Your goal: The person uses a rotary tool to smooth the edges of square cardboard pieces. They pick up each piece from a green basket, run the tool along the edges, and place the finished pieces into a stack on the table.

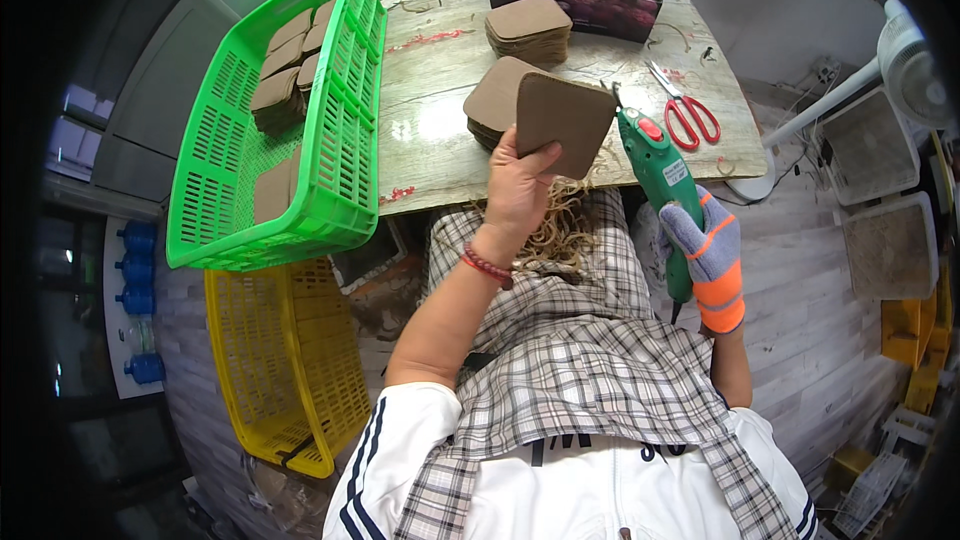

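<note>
My left hand (522, 180) pinches a flat brown square pad with rounded corners (572, 125) by its lower edge, holding it tilted up over the table's front edge. In an orange and grey work glove, my right hand (706, 245) is wrapped around a green handheld electric cutter (655, 155) with a red switch. The cutter's tip is close to the pad's upper right corner; whether they touch I cannot tell. Behind the held pad lies a stack of similar pads (487, 105), with another stack (528, 30) farther back. Curly brown trimmings (560, 230) are heaped on my checked apron.
Red-handled scissors (690, 120) lie at the table's right. A dark box of pads (575, 5) stands at the back. At the left is a green crate (345, 180) holding more pads, above a yellow crate (285, 360). A white fan (915, 60) stands at the right.
</note>
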Action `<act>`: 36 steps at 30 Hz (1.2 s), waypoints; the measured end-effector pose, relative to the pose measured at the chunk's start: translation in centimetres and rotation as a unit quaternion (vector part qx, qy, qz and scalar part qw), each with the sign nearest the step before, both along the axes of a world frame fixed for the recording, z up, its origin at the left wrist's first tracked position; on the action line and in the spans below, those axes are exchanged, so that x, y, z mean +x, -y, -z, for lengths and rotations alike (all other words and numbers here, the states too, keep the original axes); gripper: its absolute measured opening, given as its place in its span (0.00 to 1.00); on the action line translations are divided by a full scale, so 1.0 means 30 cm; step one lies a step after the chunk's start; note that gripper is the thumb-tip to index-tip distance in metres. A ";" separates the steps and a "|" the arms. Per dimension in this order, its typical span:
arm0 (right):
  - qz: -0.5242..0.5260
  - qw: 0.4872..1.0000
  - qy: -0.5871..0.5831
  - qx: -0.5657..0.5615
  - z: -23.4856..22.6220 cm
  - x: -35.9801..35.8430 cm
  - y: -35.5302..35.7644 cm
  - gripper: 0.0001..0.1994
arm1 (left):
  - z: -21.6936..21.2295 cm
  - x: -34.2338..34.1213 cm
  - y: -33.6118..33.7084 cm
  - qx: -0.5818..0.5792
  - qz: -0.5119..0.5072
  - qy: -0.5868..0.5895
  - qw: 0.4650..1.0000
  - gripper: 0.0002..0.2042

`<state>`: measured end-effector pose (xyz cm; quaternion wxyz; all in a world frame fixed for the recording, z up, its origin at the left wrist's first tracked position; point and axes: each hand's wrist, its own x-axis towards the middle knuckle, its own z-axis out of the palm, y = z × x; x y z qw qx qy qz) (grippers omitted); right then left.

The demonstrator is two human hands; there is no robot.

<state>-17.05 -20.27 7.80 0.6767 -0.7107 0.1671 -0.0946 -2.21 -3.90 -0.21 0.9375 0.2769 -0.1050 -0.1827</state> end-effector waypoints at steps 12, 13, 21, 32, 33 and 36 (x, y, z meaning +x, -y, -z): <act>-0.105 0.989 -0.074 -0.072 -0.010 -0.030 -0.017 0.21 | -0.053 0.148 -0.280 0.232 0.056 0.126 0.963 0.18; -0.111 0.988 -0.076 -0.072 -0.009 -0.033 -0.021 0.21 | -0.055 0.146 -0.293 0.252 0.066 0.131 0.956 0.18; -0.120 0.985 -0.084 -0.095 0.033 -0.045 -0.037 0.21 | -0.037 0.054 -0.306 0.283 0.154 0.063 0.945 0.19; -0.125 0.985 -0.116 -0.035 0.025 -0.049 -0.052 0.19 | -0.057 0.023 -0.335 0.373 0.078 0.129 0.915 0.15; -0.131 0.984 -0.113 -0.037 0.026 -0.048 -0.053 0.19 | -0.053 0.036 -0.354 0.390 0.059 0.143 0.908 0.15; -0.147 0.982 -0.114 -0.034 0.031 -0.047 -0.054 0.19 | -0.075 0.054 -0.386 0.389 0.028 0.143 0.910 0.14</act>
